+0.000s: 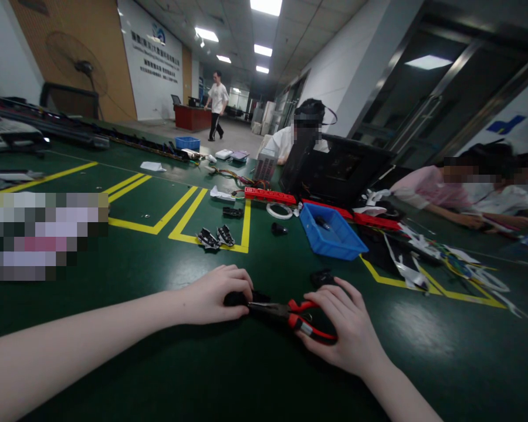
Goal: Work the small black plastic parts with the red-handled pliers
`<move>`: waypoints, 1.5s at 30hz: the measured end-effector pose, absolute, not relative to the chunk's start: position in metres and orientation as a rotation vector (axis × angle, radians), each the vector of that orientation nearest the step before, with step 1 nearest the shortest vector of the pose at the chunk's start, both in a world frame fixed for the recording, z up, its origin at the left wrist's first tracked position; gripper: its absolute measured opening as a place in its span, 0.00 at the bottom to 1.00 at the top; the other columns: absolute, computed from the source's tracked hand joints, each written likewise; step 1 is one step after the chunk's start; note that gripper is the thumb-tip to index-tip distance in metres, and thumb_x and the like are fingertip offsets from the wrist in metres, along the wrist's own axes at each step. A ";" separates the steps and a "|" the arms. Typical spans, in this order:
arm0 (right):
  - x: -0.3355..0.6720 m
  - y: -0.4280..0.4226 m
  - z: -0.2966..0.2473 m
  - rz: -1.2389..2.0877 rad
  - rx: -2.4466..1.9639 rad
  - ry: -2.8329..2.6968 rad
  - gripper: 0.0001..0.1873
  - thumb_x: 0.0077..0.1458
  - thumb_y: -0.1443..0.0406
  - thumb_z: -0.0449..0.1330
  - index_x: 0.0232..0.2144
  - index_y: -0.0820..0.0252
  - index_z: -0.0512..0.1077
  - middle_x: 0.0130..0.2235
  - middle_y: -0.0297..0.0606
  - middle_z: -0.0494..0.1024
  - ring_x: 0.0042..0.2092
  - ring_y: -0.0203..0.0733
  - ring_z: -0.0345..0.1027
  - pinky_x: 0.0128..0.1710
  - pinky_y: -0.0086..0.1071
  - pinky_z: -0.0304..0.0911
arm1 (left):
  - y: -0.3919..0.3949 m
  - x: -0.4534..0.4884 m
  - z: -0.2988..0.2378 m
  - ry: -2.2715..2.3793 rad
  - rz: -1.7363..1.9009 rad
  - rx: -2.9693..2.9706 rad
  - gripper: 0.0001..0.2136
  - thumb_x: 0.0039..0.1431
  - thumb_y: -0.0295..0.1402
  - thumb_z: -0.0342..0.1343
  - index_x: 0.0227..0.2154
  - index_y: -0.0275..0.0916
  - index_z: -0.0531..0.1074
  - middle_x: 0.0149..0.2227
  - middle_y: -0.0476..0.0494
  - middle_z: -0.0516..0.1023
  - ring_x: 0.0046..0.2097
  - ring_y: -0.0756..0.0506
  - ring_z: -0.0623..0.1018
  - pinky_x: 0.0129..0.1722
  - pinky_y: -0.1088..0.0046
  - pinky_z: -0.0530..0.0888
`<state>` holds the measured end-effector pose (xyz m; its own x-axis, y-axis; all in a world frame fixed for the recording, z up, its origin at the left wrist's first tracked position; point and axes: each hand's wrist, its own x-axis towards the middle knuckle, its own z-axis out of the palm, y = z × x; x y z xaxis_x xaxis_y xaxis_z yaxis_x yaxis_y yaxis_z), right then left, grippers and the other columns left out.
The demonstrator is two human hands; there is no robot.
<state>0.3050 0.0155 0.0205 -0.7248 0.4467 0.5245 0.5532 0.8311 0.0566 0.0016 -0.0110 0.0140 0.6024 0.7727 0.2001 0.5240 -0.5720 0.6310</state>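
My left hand (213, 293) is closed over a small black part (235, 299) and presses it against the green table (158, 363). My right hand (345, 331) grips the red handles of a pair of pliers (290, 313). The pliers' dark jaws point left and meet the black part under my left fingers. Another small black piece (321, 276) lies just beyond my right hand.
A blue bin (332, 234) stands past my hands, with red power strips (270, 195), a tape ring (279, 211) and black connectors (215, 237) nearby. Yellow lines mark the table. A black case (334, 170) and seated people are at the far right; one person walks in the background.
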 end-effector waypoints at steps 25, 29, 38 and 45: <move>0.302 0.014 0.020 -0.322 -0.740 -2.444 0.21 0.49 0.57 0.64 0.45 0.57 0.70 0.40 0.39 0.81 0.44 0.49 0.73 0.57 0.50 0.54 | -0.010 0.001 0.010 1.019 0.635 2.319 0.04 0.61 0.31 0.59 0.38 0.39 0.73 0.46 0.44 0.75 0.48 0.41 0.73 0.48 0.62 0.69; 0.301 0.012 0.020 -0.323 -0.744 -2.446 0.21 0.49 0.57 0.65 0.44 0.57 0.70 0.39 0.38 0.80 0.43 0.48 0.73 0.57 0.50 0.55 | -0.010 0.001 0.011 1.023 0.627 2.316 0.04 0.61 0.31 0.59 0.39 0.39 0.74 0.46 0.44 0.75 0.48 0.42 0.73 0.48 0.62 0.69; 0.306 0.015 0.024 -0.336 -0.747 -2.464 0.20 0.49 0.57 0.65 0.44 0.57 0.70 0.38 0.38 0.80 0.42 0.48 0.73 0.56 0.50 0.56 | -0.013 0.001 0.015 1.018 0.596 2.384 0.05 0.61 0.30 0.59 0.39 0.39 0.72 0.48 0.43 0.74 0.49 0.41 0.73 0.48 0.63 0.69; 0.305 0.015 0.020 -0.333 -0.746 -2.485 0.22 0.49 0.57 0.65 0.46 0.57 0.69 0.41 0.39 0.80 0.43 0.49 0.73 0.56 0.51 0.57 | -0.012 0.001 0.009 1.026 0.617 2.389 0.06 0.61 0.29 0.59 0.40 0.40 0.71 0.50 0.43 0.72 0.50 0.41 0.74 0.49 0.63 0.69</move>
